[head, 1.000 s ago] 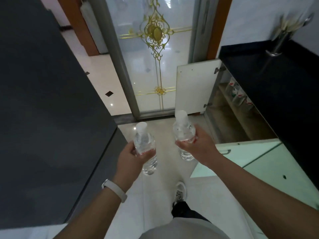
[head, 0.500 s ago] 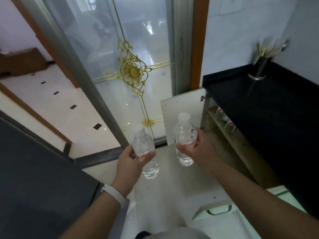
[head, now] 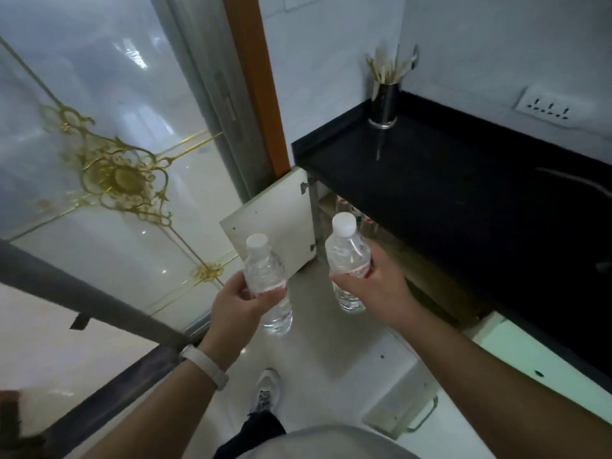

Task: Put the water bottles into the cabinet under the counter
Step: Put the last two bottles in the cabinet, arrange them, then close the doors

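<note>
My left hand (head: 240, 304) grips a clear water bottle (head: 265, 271) with a white cap, held upright over the floor. My right hand (head: 371, 289) holds a second, similar water bottle (head: 346, 253) upright, close to the mouth of the open cabinet (head: 430, 276) under the black counter (head: 463, 193). Several bottles (head: 356, 213) with red labels stand on a shelf deep inside the cabinet, mostly hidden by the counter's edge.
The far cabinet door (head: 271, 223) swings out to the left of the opening; a near door (head: 397, 392) with a handle lies open below my right arm. A metal utensil holder (head: 384, 101) stands on the counter. A glass sliding door (head: 116, 160) with gold ornament is at left.
The view has swung right and closer to the counter. Both hands, each still holding its bottle, have come nearer to the cabinet opening; the dark surface at left has gone from view.
</note>
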`<action>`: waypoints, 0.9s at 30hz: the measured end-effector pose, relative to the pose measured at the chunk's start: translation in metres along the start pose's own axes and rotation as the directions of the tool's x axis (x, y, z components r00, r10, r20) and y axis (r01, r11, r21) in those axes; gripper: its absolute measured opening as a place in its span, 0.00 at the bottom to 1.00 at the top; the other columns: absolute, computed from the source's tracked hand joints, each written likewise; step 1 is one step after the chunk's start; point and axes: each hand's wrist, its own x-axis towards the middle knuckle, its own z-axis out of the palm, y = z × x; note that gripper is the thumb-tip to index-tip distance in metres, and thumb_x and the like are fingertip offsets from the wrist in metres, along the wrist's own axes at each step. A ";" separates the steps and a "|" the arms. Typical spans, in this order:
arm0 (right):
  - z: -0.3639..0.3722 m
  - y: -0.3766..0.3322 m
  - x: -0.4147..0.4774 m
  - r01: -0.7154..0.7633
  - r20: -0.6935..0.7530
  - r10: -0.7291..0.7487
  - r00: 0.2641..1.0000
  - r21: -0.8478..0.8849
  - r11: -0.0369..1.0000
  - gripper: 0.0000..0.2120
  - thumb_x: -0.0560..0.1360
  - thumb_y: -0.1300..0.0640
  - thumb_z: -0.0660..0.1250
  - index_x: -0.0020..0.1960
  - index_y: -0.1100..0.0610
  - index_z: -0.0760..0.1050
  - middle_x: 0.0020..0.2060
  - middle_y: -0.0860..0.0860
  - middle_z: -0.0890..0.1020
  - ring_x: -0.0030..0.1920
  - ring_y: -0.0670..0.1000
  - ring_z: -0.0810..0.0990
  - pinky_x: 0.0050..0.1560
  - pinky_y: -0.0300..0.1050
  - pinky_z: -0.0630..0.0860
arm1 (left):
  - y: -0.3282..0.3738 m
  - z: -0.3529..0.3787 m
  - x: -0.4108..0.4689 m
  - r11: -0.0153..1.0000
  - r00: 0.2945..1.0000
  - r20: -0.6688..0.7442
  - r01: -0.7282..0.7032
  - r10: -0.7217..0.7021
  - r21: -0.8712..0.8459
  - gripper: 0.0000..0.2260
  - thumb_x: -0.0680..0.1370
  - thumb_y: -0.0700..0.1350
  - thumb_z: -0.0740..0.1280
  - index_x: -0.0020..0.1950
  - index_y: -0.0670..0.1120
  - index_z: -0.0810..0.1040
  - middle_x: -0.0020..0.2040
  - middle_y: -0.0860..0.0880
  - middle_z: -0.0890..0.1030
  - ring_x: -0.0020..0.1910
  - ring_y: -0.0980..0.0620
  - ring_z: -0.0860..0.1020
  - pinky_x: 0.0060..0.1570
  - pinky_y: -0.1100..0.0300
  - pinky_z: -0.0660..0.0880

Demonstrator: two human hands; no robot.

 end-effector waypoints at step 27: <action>0.087 -0.013 0.036 -0.411 -0.675 0.434 0.597 0.207 0.888 0.28 0.67 0.48 0.78 0.62 0.38 0.71 0.49 0.38 0.82 0.48 0.38 0.81 0.44 0.36 0.74 | 0.000 0.018 0.238 0.958 0.726 0.683 -0.131 -0.083 0.256 0.24 0.63 0.55 0.82 0.56 0.55 0.81 0.48 0.54 0.85 0.49 0.53 0.83 0.51 0.55 0.79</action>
